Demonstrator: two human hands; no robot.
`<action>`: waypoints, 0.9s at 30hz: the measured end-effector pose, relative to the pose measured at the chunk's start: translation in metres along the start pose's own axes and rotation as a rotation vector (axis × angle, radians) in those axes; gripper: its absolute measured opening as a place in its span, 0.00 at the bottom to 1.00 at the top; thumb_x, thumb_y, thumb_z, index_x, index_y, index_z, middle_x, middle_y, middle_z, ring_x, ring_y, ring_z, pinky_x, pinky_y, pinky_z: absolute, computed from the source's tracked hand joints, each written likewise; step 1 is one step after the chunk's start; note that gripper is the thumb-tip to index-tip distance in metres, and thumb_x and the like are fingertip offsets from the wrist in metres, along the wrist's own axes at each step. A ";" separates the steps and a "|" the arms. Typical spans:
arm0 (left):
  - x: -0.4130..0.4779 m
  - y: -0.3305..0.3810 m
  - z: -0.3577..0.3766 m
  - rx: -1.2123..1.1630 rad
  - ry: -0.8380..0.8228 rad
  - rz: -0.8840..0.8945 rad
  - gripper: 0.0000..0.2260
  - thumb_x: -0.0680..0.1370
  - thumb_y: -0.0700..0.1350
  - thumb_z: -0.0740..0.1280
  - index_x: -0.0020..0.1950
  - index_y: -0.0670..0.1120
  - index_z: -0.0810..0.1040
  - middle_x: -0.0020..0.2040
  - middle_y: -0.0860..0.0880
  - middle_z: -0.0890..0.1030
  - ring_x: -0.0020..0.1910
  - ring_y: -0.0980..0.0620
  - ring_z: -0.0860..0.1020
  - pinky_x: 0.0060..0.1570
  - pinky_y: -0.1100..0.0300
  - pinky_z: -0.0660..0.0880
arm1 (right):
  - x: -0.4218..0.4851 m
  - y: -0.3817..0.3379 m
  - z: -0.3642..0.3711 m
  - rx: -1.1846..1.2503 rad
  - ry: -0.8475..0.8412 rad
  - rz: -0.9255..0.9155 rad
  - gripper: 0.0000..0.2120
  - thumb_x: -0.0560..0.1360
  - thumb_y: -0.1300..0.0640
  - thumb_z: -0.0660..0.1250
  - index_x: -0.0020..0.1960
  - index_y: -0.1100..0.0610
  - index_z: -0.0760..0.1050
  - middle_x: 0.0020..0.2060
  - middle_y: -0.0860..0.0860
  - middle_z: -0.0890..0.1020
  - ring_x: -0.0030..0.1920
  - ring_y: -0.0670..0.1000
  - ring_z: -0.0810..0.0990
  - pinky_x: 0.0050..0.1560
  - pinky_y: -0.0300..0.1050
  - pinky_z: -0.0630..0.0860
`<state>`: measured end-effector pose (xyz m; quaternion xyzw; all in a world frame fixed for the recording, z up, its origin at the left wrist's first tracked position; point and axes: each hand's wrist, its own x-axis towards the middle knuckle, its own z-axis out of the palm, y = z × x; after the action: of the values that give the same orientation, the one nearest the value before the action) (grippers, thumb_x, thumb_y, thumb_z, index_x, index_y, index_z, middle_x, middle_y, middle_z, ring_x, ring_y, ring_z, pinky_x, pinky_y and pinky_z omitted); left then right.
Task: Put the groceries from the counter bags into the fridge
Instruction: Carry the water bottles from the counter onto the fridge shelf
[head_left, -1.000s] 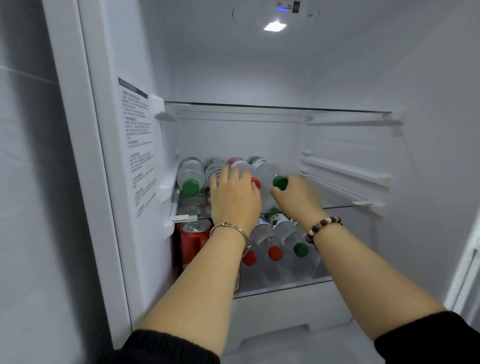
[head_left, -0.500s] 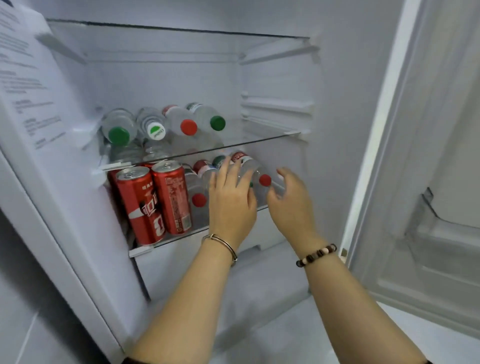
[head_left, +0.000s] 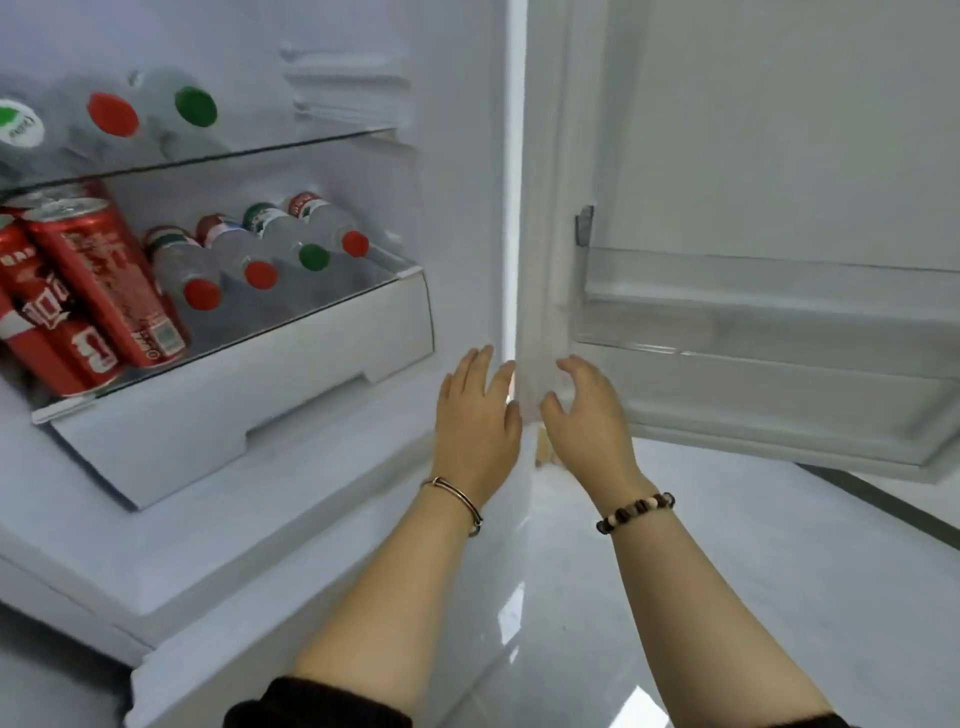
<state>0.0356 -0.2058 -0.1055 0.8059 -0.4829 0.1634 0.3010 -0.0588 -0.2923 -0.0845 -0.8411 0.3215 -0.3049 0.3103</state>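
The open fridge (head_left: 457, 156) fills the left half of the head view. Several water bottles (head_left: 249, 254) with red and green caps lie on the lower glass shelf (head_left: 291, 322), beside red soda cans (head_left: 98, 280). More bottles (head_left: 156, 111) lie on the upper glass shelf. My left hand (head_left: 475, 415) is out of the fridge, fingers straight, in front of its right edge. My right hand (head_left: 587, 415) is just beside it with loosely spread fingers, near the door's hinge side. Both hands hold nothing.
The fridge door (head_left: 753, 130) stands open on the right with a clear door bin (head_left: 753, 312). A white drawer front (head_left: 249, 395) sits below the lower shelf. Glossy pale floor (head_left: 727, 571) lies under my arms. No bags are in view.
Both hands have drawn back out of the fridge from the bottles and moved right. My view has swung right and down toward the open door.
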 end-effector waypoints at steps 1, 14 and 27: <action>-0.004 0.017 0.008 -0.024 -0.015 0.010 0.18 0.75 0.43 0.59 0.64 0.40 0.74 0.66 0.37 0.73 0.66 0.38 0.70 0.63 0.41 0.69 | -0.008 0.015 -0.015 -0.033 0.015 0.020 0.21 0.78 0.58 0.60 0.70 0.58 0.65 0.71 0.53 0.67 0.71 0.50 0.62 0.68 0.39 0.58; -0.050 0.285 0.091 -0.004 -0.472 0.283 0.27 0.81 0.57 0.52 0.77 0.51 0.49 0.78 0.46 0.44 0.76 0.46 0.42 0.73 0.44 0.47 | -0.142 0.182 -0.235 -0.485 0.197 0.332 0.27 0.78 0.50 0.59 0.72 0.61 0.59 0.73 0.58 0.60 0.74 0.56 0.55 0.72 0.52 0.56; -0.149 0.591 0.151 -0.300 -0.583 0.768 0.27 0.81 0.56 0.53 0.77 0.52 0.47 0.78 0.47 0.43 0.76 0.47 0.40 0.73 0.43 0.44 | -0.340 0.284 -0.456 -0.635 0.563 0.836 0.29 0.80 0.47 0.55 0.76 0.58 0.52 0.76 0.56 0.51 0.76 0.55 0.47 0.75 0.54 0.47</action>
<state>-0.5586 -0.4098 -0.1104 0.5301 -0.8267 -0.0407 0.1841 -0.6900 -0.3629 -0.1116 -0.5817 0.7706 -0.2572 0.0400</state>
